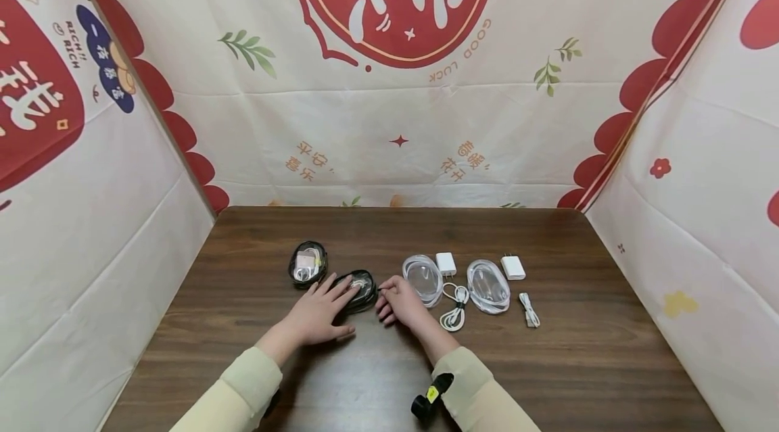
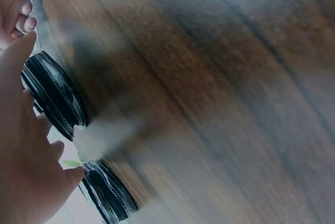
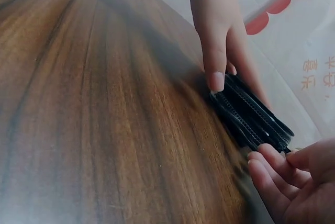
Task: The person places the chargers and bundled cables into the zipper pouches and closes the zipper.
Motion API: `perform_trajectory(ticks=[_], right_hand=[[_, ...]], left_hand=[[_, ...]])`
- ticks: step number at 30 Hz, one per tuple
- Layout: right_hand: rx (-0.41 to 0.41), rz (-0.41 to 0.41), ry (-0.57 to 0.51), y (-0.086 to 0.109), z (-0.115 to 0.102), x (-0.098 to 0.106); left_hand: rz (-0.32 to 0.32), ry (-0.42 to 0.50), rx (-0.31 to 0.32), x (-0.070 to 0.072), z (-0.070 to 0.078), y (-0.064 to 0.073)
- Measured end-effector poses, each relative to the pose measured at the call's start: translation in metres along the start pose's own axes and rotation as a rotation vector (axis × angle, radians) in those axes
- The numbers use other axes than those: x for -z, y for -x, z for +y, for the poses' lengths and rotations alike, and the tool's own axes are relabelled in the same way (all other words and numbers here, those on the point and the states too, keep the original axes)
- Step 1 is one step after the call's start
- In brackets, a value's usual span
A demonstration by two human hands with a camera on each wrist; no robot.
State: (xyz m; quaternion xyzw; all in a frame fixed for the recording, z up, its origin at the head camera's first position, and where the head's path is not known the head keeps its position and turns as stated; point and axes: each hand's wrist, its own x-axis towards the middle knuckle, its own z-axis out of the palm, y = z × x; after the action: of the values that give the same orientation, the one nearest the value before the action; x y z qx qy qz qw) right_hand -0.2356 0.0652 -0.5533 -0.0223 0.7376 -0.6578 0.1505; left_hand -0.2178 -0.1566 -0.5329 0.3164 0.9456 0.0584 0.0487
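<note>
A small black oval zip case [image 1: 365, 290] with a clear top lies on the brown table left of centre. My left hand [image 1: 316, 314] rests on its left side with fingers spread and straight, the thumb held apart. At the case's right end, my right hand [image 1: 398, 301] pinches the small zipper pull [image 3: 286, 151] between thumb and forefinger, the other fingers loosely bent. Zip teeth run along the side of the case in the right wrist view. A second black zip case [image 1: 308, 264], with a white charger and cable inside, sits just beyond my left fingertips.
Right of my hands lie two clear oval cases [image 1: 424, 271] [image 1: 489, 286], two white charger plugs [image 1: 446, 264] [image 1: 513, 268], a coiled white cable [image 1: 453, 317] and a bundled white cable [image 1: 529, 311]. Printed cloth walls [image 1: 365, 148] enclose the wooden table [image 1: 578, 351] at back and sides.
</note>
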Motion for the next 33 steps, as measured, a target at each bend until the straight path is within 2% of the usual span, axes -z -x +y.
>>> perform_trajectory(ticks=[7, 14, 19, 25, 33], right_hand=[[0.046, 0.075, 0.073, -0.007, 0.001, -0.003], [0.064, 0.101, 0.128, -0.007, -0.004, -0.003], [0.083, 0.103, 0.128, -0.007, -0.004, -0.003], [0.073, 0.123, 0.133, -0.007, 0.000, -0.003], [0.076, 0.099, 0.162, -0.003, 0.006, -0.004]], left_hand=[[0.033, -0.021, -0.026, -0.002, 0.001, 0.006], [0.086, -0.020, -0.105, -0.003, -0.005, 0.007], [0.034, 0.010, -0.149, 0.004, -0.009, 0.005], [-0.065, -0.035, -0.179, 0.003, -0.015, -0.005], [-0.072, -0.039, -0.182, 0.001, -0.014, -0.007]])
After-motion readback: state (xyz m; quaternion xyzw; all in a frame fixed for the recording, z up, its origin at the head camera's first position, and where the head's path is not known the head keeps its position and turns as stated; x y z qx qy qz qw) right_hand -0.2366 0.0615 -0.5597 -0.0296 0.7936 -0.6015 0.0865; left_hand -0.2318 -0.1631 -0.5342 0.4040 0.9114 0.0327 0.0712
